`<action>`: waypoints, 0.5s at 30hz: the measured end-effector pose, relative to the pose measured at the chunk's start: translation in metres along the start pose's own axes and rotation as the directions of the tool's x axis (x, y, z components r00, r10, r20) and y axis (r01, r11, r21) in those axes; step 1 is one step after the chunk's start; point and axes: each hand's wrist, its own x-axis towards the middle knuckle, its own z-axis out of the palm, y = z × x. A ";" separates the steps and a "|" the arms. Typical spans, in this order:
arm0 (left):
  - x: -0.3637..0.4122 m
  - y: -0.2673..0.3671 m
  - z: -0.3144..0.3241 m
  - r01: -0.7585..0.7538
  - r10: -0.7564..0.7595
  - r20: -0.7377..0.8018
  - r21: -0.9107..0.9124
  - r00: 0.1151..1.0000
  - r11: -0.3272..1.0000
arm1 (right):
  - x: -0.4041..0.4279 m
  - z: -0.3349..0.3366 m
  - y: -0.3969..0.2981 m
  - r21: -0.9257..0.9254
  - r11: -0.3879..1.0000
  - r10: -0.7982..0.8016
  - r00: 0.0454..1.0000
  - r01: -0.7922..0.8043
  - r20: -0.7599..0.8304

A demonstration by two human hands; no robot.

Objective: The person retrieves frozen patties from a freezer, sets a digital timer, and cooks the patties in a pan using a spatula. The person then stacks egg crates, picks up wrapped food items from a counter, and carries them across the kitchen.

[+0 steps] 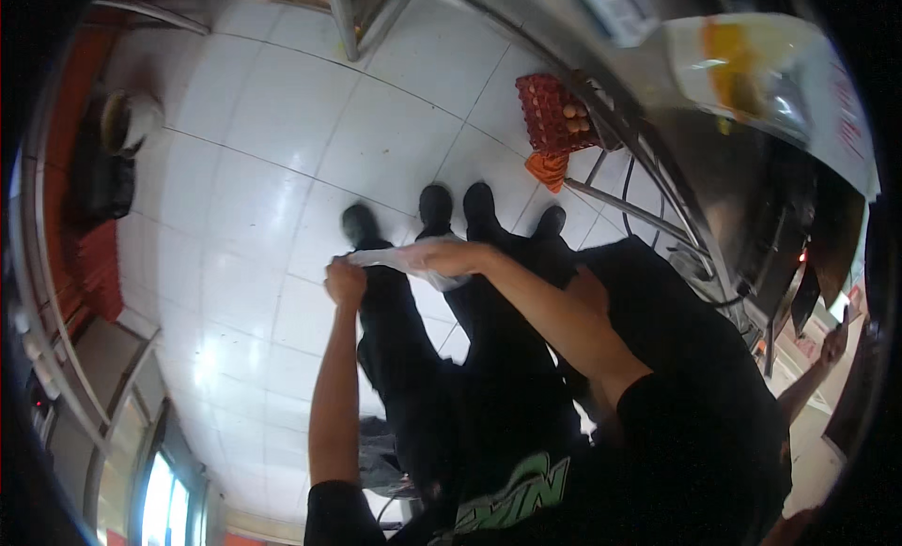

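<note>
A thin, translucent plastic sheet or bag [380, 258] stretches between my two hands in front of my legs. My left hand [345, 282] is closed on its left end. At the other end my right hand [451, 257] grips the plastic, some of which covers its fingers and hangs loosely beneath. Blur and the film hide the exact finger positions, and whether it is a bag or a glove cannot be told.
A person in dark clothes [676, 320] stands close on my right, with another arm [810, 387] beyond. Red egg trays [539, 112] with several eggs and an orange cloth [548, 171] lie by a metal table [652, 165]. That table bears plastic packages [761, 70].
</note>
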 end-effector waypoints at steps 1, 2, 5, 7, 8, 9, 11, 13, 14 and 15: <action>0.024 -0.028 0.030 -0.123 0.125 -0.050 0.040 0.991 0.992 | 0.018 -0.025 0.014 0.070 0.996 -0.064 0.997 0.061 0.051; 0.047 -0.071 0.063 -0.234 0.243 -0.101 0.090 0.965 0.968 | 0.038 -0.052 0.025 0.143 0.982 -0.136 0.985 0.121 0.104; 0.100 -0.161 0.130 0.063 -0.091 -0.126 -0.210 0.988 0.976 | 0.069 -0.164 0.075 0.137 0.990 0.003 0.979 0.025 -0.203; 0.147 -0.186 0.163 0.138 -0.181 -0.157 -0.251 0.971 0.958 | 0.069 -0.284 0.184 -0.232 0.946 -0.005 0.702 -0.228 -0.712; 0.166 -0.189 0.180 0.046 -0.086 -0.172 -0.225 0.981 0.973 | 0.045 -0.326 0.215 -0.470 0.671 -0.149 0.516 -0.573 -0.843; 0.165 -0.230 0.188 -0.069 -0.024 -0.235 -0.378 0.972 0.923 | 0.047 -0.341 0.226 -0.476 0.613 -0.239 0.426 -0.631 -0.873; 0.148 -0.272 0.190 -0.070 -0.104 -0.272 -0.561 0.957 0.825 | 0.057 -0.366 0.233 -0.386 0.541 -0.170 0.352 -0.747 -0.920; 0.142 -0.280 0.187 -0.056 -0.138 -0.266 -0.611 0.954 0.790 | 0.046 -0.407 0.246 -0.286 0.507 -0.020 0.320 -0.813 -0.947; 0.154 -0.275 0.195 -0.036 -0.124 -0.242 -0.567 0.962 0.823 | 0.024 -0.439 0.265 -0.334 0.378 -0.344 0.204 -0.863 -0.917; 0.146 -0.289 0.194 0.015 -0.172 -0.210 -0.593 0.962 0.805 | 0.030 -0.445 0.275 -0.362 0.247 -0.619 0.142 -0.899 -0.773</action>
